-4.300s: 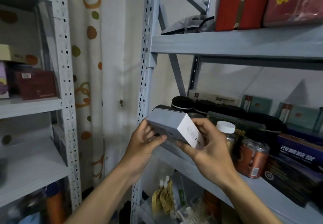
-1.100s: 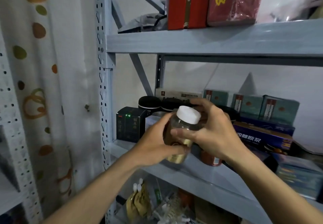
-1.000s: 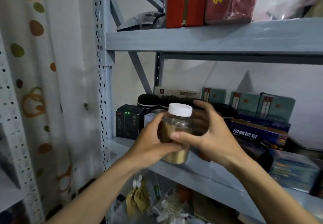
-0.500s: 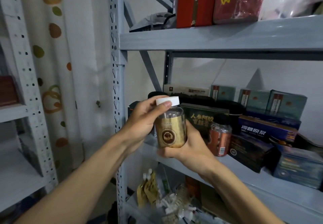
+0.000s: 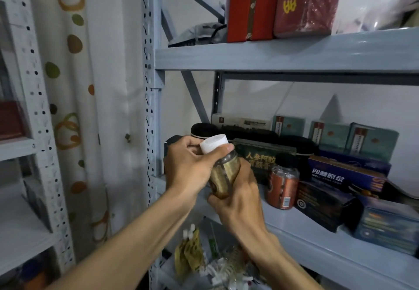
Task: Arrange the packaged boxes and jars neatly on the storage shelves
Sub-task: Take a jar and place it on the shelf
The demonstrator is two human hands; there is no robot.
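Head view: you've got the jar (image 5: 224,174) tilted at centre frame, top leaning upper left, held in front of the middle shelf (image 5: 294,233) and not resting on it. Your left hand (image 5: 190,167) curls round the white cap (image 5: 214,143) and neck, thumb across the front. Your right hand (image 5: 235,196) grips the base from below and right. Risk: the upper grip sits mostly on the cap, so if it twists loose the jar could tip or spill. A slip would likely drop it into the clutter at lower centre. The orange jar (image 5: 283,185) stands just right of your right hand; a careless set-down may knock it
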